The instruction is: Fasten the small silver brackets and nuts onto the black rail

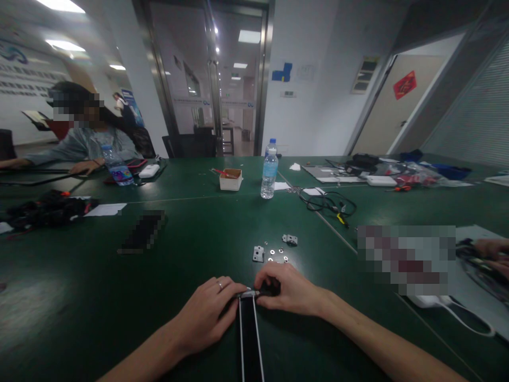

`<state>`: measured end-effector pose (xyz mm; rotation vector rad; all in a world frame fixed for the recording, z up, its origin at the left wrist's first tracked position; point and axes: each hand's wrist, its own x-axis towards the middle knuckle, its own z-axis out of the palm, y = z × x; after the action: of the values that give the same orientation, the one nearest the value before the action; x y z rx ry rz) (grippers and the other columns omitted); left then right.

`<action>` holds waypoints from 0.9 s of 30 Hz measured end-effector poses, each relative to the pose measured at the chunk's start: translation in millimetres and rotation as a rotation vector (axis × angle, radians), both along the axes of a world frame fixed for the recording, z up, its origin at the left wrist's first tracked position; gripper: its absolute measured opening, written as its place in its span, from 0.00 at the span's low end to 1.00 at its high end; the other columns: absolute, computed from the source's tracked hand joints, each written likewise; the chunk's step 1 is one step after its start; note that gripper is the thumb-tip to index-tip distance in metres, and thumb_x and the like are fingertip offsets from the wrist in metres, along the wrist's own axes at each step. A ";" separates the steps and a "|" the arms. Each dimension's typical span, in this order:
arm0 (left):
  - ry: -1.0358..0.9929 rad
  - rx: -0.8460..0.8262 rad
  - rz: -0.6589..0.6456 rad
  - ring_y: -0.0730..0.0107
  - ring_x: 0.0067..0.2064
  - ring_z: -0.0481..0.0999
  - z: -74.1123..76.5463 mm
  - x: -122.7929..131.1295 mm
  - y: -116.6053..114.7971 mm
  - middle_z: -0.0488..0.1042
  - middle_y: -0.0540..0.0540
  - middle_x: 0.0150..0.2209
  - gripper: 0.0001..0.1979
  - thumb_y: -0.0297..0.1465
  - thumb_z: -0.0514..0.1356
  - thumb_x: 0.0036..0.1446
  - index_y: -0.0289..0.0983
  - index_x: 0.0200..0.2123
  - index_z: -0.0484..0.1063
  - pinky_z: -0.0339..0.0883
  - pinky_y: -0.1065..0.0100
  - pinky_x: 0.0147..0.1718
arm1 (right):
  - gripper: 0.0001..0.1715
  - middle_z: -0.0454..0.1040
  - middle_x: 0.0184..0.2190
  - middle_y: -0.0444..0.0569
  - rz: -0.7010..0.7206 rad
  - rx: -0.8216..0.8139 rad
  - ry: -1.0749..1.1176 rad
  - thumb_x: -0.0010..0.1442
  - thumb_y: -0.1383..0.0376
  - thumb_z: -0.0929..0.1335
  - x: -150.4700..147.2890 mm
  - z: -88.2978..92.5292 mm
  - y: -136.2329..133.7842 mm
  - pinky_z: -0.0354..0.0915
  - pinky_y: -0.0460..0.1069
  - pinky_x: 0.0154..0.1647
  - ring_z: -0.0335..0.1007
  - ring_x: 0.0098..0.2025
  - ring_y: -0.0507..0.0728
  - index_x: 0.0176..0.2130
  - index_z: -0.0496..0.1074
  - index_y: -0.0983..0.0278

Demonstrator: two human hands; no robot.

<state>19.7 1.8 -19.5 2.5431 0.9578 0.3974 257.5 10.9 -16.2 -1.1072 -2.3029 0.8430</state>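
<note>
A long black bar with pale edges (249,339) runs from the bottom of the head view up to my fingertips. My left hand (212,305), with a ring on one finger, grips the bar's far end from the left. At the right side of that end, my right hand (292,289) is closed in a pinch; what lies between its fingers is dark and mostly hidden. Just beyond my hands are a small metal plate with holes (258,254), a second metal bracket (290,240) and several small washers or nuts (272,252).
Water bottles (269,175) and a small open box (230,180) stand farther back on the green table (191,228). Dark cables (330,204) lie right of them. A co-worker (95,132) sits at far left; another person's hand (495,254) is at the right edge.
</note>
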 end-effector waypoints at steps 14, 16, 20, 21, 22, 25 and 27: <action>0.001 -0.007 -0.001 0.63 0.42 0.72 -0.8 -0.8 1.3 0.73 0.46 0.44 0.15 0.25 0.51 0.63 0.41 0.51 0.67 0.67 0.63 0.41 | 0.06 0.71 0.30 0.44 0.032 0.034 -0.038 0.55 0.64 0.70 0.0 0.1 0.0 0.61 0.45 0.31 0.63 0.30 0.50 0.34 0.73 0.65; 0.004 -0.006 -0.002 0.63 0.42 0.72 0.4 -0.4 0.8 0.73 0.46 0.44 0.15 0.25 0.51 0.63 0.41 0.51 0.67 0.67 0.64 0.41 | 0.06 0.71 0.30 0.43 0.035 0.032 -0.040 0.55 0.64 0.70 0.0 1.2 -0.1 0.61 0.45 0.32 0.63 0.30 0.50 0.34 0.73 0.65; -0.003 -0.002 -0.010 0.63 0.42 0.72 1.5 -0.3 -0.2 0.73 0.46 0.44 0.15 0.25 0.51 0.63 0.41 0.51 0.67 0.67 0.64 0.41 | 0.06 0.70 0.29 0.43 0.041 0.021 -0.036 0.55 0.64 0.70 0.1 2.7 0.1 0.61 0.44 0.31 0.63 0.29 0.50 0.33 0.72 0.65; -0.005 -0.002 -0.010 0.63 0.42 0.72 1.3 -0.3 -0.3 0.73 0.46 0.43 0.15 0.25 0.51 0.63 0.40 0.51 0.67 0.67 0.64 0.41 | 0.06 0.70 0.29 0.43 0.043 0.016 -0.033 0.55 0.64 0.70 0.2 2.9 0.2 0.61 0.44 0.31 0.63 0.29 0.49 0.33 0.72 0.65; -0.006 -0.001 -0.009 0.63 0.42 0.72 1.1 -0.3 -0.4 0.73 0.46 0.43 0.15 0.25 0.51 0.63 0.41 0.51 0.67 0.67 0.63 0.41 | 0.06 0.70 0.29 0.43 0.044 0.012 -0.031 0.55 0.64 0.70 0.4 3.2 0.4 0.61 0.44 0.30 0.63 0.29 0.49 0.33 0.72 0.65; -0.011 0.008 -0.008 0.62 0.42 0.72 0.6 0.1 -0.2 0.72 0.45 0.43 0.15 0.25 0.50 0.63 0.41 0.51 0.67 0.67 0.62 0.42 | 0.06 0.70 0.29 0.43 0.042 0.020 -0.023 0.55 0.64 0.70 0.9 3.6 0.8 0.60 0.44 0.30 0.63 0.30 0.50 0.33 0.72 0.65; -0.007 0.005 -0.011 0.62 0.42 0.72 1.1 0.7 0.2 0.72 0.46 0.44 0.16 0.25 0.50 0.63 0.41 0.51 0.67 0.67 0.63 0.42 | 0.05 0.70 0.29 0.43 0.039 0.019 -0.023 0.54 0.65 0.70 1.1 3.8 0.7 0.60 0.44 0.30 0.63 0.30 0.50 0.33 0.72 0.65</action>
<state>20.4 2.0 -18.4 2.5484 0.9406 0.4060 258.7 11.6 -12.3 -1.0720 -2.3537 0.8255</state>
